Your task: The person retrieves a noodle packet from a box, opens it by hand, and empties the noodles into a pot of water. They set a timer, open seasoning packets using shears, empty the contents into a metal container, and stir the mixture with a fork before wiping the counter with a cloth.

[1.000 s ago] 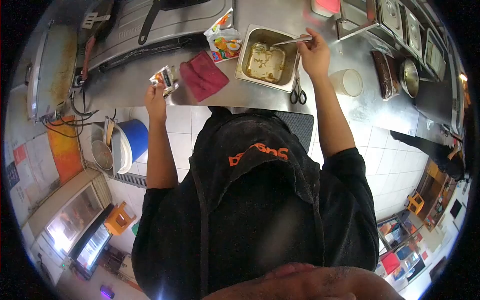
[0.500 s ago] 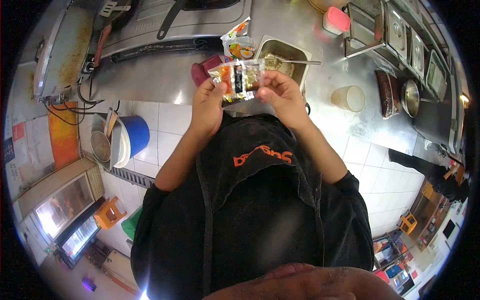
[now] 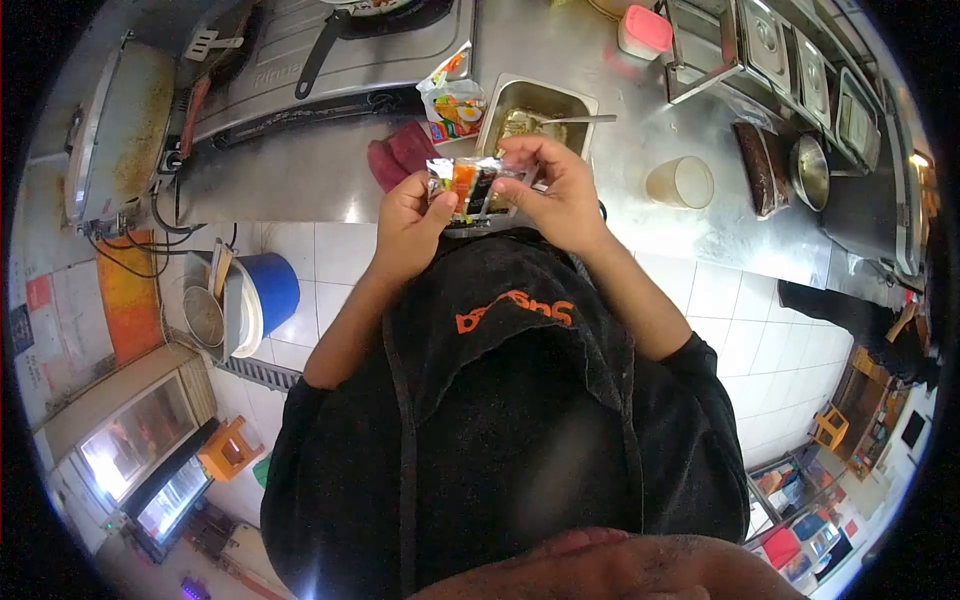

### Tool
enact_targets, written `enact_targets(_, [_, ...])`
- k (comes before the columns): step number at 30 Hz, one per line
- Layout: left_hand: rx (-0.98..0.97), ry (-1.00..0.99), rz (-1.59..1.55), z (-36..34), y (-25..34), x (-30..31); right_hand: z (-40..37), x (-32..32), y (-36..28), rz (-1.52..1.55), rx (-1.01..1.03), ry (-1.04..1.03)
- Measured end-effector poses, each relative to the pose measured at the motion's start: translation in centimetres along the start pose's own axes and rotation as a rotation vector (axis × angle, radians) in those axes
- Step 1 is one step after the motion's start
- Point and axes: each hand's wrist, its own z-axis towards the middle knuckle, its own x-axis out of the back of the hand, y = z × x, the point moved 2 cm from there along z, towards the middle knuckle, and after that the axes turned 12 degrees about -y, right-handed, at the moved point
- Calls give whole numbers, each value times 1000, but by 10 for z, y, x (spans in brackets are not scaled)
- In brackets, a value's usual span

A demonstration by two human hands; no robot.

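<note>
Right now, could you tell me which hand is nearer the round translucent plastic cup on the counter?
Right. The right hand is beside the translucent plastic cup, apart; the left hand is farther, beyond the shiny seasoning sachets both hold.

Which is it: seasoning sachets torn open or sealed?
Cannot tell: seasoning sachets are pinched, spread flat, between left hand and right hand; no tear shows at this size.

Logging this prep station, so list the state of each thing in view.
seasoning sachets, held between left hand and right hand
noodle packet, torn open
steel tray, uncovered, utensil resting in it
plastic cup, upright, uncovered
pink-lidded tub, lid on
red cloth, bunched up
</note>
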Motion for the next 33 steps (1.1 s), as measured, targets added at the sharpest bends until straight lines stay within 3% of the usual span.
enact_targets(2, [27, -28, 96, -1, 5, -2, 2, 10, -16, -277, 66, -60])
enact_targets(8, [57, -66, 161, -5, 5, -6, -2, 9, -29, -314, -57, -208])
enact_targets(11, [50, -41, 113, -6, 4, 0, -17, 22, -25, -219, -21, -69])
enact_targets(14, [51, 9, 83, -10, -2, 17, -42, 59, -10, -145, -158, 167])
enact_targets(18, [98, 30, 116, -9, -12, 17, -65, 86, 17, 118, -184, 159])
enact_targets(21, [-73, -209, 591, 4, 10, 0, -66, 74, 16, 116, -175, 41])
enact_targets(24, [-164, -320, 454, 17, 28, -35, -55, 50, 4, 131, -171, -163])
enact_targets(26, [-59, -435, 333, 20, 23, -41, -50, 34, -11, 224, -164, -242])
enact_targets(29, [221, -614, 366, 23, 15, -30, -61, 39, -7, 151, -129, -151])
enact_targets(32, [237, -376, 562, 20, 16, -15, -84, 66, 19, 184, -177, 132])
enact_targets(33, [225, -269, 498, 17, 10, -6, -92, 77, 34, 159, -197, 229])
